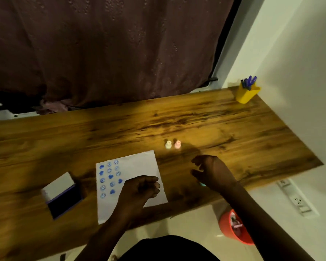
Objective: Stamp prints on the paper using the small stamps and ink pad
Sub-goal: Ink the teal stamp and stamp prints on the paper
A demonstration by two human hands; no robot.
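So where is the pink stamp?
The pink stamp stands upright on the wooden table, right beside the white stamp, just beyond the paper's far right corner.

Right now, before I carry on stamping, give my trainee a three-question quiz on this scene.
1. True or false: the ink pad lies to the right of the paper.
2. How many small stamps stand free on the table?
3. Which rests on the paper: A) left hand B) right hand?

Key: 1 false, it lies left; 2 two, one whitish, one pink; 3 A.
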